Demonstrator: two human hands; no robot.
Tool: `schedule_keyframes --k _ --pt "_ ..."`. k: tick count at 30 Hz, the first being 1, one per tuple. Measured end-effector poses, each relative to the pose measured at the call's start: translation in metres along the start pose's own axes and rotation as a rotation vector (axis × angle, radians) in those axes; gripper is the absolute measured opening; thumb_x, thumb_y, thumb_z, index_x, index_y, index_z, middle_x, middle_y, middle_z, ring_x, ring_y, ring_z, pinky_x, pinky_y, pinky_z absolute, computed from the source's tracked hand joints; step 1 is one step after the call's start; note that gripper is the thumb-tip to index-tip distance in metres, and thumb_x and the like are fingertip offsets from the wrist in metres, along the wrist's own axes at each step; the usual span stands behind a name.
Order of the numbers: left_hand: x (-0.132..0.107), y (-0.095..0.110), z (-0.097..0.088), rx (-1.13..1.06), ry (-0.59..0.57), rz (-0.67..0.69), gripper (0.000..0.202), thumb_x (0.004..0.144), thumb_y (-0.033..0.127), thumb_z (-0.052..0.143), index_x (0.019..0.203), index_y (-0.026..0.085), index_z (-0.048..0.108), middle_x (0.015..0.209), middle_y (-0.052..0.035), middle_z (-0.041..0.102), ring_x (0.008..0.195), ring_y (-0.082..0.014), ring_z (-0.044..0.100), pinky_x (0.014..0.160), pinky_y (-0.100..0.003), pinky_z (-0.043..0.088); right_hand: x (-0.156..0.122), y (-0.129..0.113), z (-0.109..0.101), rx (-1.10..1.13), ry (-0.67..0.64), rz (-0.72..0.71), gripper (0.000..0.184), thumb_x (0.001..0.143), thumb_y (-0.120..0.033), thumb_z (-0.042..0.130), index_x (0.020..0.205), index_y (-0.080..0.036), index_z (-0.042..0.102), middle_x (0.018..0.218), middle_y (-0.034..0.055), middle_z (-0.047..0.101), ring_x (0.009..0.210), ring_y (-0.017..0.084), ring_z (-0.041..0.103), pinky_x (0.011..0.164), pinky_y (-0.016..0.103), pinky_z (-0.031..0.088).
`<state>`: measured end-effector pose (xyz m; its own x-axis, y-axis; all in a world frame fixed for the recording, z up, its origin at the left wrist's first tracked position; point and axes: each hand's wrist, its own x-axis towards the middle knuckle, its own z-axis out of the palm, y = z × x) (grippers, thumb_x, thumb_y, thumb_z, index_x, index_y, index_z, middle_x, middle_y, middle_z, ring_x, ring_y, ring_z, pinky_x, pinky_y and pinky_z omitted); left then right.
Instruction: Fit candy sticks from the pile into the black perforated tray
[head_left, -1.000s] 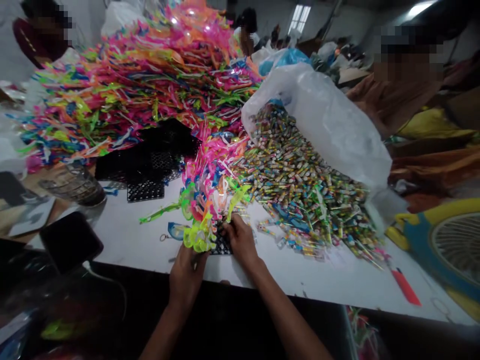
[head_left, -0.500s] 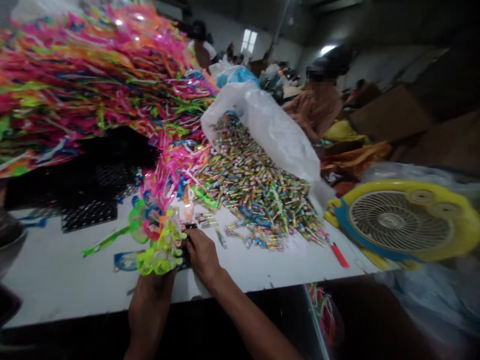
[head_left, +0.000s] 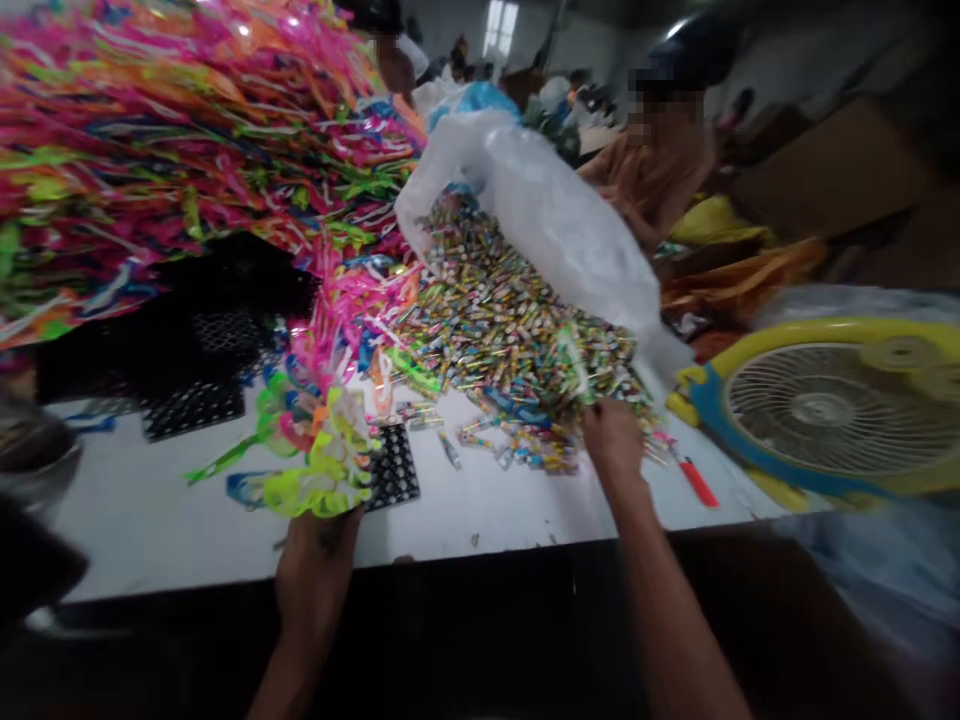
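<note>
The left hand (head_left: 315,560) grips yellow plastic toys (head_left: 322,470) beside a black grid tray (head_left: 394,468); the right hand (head_left: 613,440), fingers curled, should pick lightly from the small tubes (head_left: 517,330) heaped beyond it.

left hand (head_left: 315,550) grips neon plastic bundle (head_left: 322,470) beside black grid tray (head_left: 394,468); right hand (head_left: 613,440) touching small-tube heap (head_left: 517,340).

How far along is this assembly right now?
Done: the left hand holds a bunch of neon plastic pieces beside the black grid tray. In hand: the right hand reaches into the pile of small tubes. Left: the big heap of colourful pieces remains.
</note>
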<state>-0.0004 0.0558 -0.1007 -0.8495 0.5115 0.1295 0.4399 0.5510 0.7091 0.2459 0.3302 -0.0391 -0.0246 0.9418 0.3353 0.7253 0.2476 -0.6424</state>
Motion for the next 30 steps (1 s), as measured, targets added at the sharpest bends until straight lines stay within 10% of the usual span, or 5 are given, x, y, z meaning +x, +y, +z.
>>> schedule_keyframes --k 10,19,30 --pt "0.001 -0.002 0.001 -0.083 0.046 0.066 0.028 0.078 0.046 0.059 0.085 0.019 0.062 0.086 -0.0058 0.064 0.086 -0.023 0.062 0.075 -0.034 0.05 -0.133 -0.122 0.103 0.788 -0.727 -0.098 0.013 0.083 -0.033 0.05 0.089 -0.023 0.057 0.065 -0.0026 0.059 0.06 0.014 0.058 0.06 0.027 0.047" --pt "0.0 -0.007 0.003 -0.053 0.031 0.058 0.031 0.079 0.048 0.055 0.089 0.02 0.062 0.09 -0.0067 0.065 0.089 -0.0243 0.063 0.077 -0.034 0.051 -0.139 -0.122 0.118 0.716 -0.678 -0.207 0.012 0.086 -0.022 0.048 0.091 -0.019 0.059 0.068 -0.0021 0.058 0.06 0.012 0.056 0.061 0.024 0.046" --pt "0.004 0.001 -0.002 0.036 -0.117 -0.174 0.052 0.073 0.061 0.046 0.102 0.021 0.062 0.108 -0.0119 0.064 0.105 -0.0332 0.059 0.087 -0.044 0.047 -0.165 -0.154 0.124 -0.176 -0.354 -0.647 0.016 0.083 -0.007 0.05 0.081 -0.019 0.06 0.076 0.0046 0.064 0.068 0.02 0.058 0.059 0.03 0.044"
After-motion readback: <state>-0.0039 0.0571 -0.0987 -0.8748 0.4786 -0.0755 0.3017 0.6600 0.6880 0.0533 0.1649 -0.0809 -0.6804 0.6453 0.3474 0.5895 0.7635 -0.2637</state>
